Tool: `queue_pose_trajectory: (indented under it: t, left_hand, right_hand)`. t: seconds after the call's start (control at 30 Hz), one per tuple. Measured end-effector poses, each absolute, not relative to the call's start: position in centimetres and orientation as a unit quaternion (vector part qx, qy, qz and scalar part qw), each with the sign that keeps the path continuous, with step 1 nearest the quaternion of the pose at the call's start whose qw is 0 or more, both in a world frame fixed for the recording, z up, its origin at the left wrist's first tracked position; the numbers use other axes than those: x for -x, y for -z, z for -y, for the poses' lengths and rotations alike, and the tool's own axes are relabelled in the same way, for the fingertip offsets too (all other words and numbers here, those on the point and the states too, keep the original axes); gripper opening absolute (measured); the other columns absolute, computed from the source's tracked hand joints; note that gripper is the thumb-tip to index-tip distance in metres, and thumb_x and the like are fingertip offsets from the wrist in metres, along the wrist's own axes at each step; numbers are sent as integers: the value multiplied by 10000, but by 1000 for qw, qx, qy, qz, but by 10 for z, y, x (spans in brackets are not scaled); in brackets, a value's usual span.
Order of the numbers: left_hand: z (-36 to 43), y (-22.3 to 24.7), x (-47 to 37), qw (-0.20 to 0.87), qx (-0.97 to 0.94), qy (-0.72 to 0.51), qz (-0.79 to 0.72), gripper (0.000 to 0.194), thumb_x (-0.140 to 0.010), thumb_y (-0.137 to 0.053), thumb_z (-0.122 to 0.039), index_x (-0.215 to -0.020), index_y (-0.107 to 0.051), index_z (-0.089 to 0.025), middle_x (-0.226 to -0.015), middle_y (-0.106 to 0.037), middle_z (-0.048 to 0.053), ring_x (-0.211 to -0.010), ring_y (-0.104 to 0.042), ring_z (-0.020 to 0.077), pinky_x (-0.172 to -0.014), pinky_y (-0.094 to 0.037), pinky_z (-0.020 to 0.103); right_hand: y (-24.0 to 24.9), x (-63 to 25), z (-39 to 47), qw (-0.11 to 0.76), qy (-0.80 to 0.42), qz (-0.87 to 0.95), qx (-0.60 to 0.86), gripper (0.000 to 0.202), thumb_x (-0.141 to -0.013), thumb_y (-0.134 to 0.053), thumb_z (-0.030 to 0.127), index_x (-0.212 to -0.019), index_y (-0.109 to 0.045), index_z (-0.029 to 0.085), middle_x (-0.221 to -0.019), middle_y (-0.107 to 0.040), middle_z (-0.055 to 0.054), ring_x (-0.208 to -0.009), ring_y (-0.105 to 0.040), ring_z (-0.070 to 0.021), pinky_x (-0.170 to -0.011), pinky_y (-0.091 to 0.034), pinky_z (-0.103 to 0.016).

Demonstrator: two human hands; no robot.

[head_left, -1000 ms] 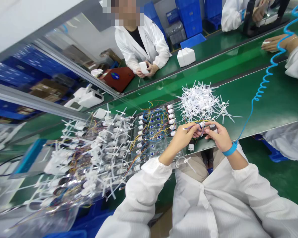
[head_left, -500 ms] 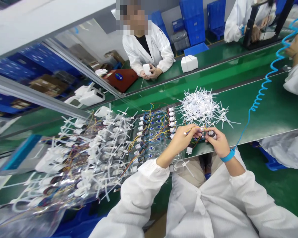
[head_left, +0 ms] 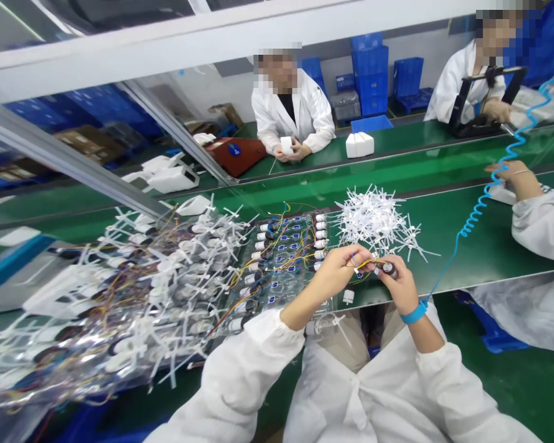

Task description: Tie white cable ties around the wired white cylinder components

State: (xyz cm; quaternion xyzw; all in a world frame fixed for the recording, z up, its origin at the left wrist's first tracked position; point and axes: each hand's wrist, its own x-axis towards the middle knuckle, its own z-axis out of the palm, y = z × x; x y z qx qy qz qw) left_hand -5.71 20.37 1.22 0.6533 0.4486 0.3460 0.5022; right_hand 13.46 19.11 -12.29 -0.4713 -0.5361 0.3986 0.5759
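Observation:
My right hand [head_left: 402, 288], with a blue wrist strap [head_left: 414, 312], grips a small dark cylindrical motor [head_left: 389, 269] whose round end faces up. Coloured wires [head_left: 365, 263] run from the motor to my left hand [head_left: 342, 269], which pinches them between thumb and fingers. A white plug [head_left: 356, 271] hangs at the wires' end. Just below my hands, a small white part [head_left: 348, 296] lies at the bench edge. Left of them, rows of white-capped motors with wires [head_left: 284, 251] rest in a clear tray. My fingers partly hide the motor's near side.
Behind my hands is a pile of white cross-shaped pieces [head_left: 372, 215]. Bagged motors with crosses [head_left: 166, 295] cover the bench at left. A coiled blue cord [head_left: 482, 203] hangs at right. Co-workers [head_left: 295, 117] sit across the green bench [head_left: 461, 258]; another person's arm [head_left: 530, 203] reaches in at right.
My view has tilted, showing more of the far side. The motor in my right hand is turned a little, and the wires now stretch towards it. The neighbour's hand at right has moved inward.

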Motion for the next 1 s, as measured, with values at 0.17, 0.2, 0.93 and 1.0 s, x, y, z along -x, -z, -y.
queue_pose_trajectory:
  t: [0.17,0.2,0.93,1.0]
  left_hand:
    - [-193,-19,53,572,-604,-336,-443,495,-1027,-678,-656,-937,-777,-180,-907,-815,89,-851,-769,220,-813,-615,330]
    - [-189,-20,53,587,-594,-330,-441,504,-1014,-693,-670,-943,-780,-179,-906,-812,88,-842,-767,213,-801,-613,320]
    - [-62,138,-36,713,-365,-474,-366,609,-794,-947,-650,-1138,-723,-201,-947,-714,45,-811,-715,207,-777,-595,343]
    - [-57,158,-37,707,-386,-457,-377,606,-736,-1013,-536,-1153,-731,-199,-1017,-717,56,-900,-706,219,-821,-587,341]
  right_hand:
    - [118,-136,-178,616,-316,545,472,231,-963,-742,401,-1129,-826,265,-1218,-662,-122,-1218,-666,-324,-1123,-553,-523]
    - [116,-139,-173,618,-324,548,461,224,-978,-739,412,-1130,-816,266,-1224,-684,-125,-1225,-671,-332,-1133,-547,-536]
    - [121,-211,-52,389,-506,538,550,531,-993,-718,675,-1296,-749,239,-1090,-788,-106,-1029,-757,-307,-932,-643,-421]
    - [123,-214,-51,348,-504,550,568,600,-1048,-617,702,-1433,-694,248,-1161,-798,-109,-1146,-754,-317,-1027,-621,-436]
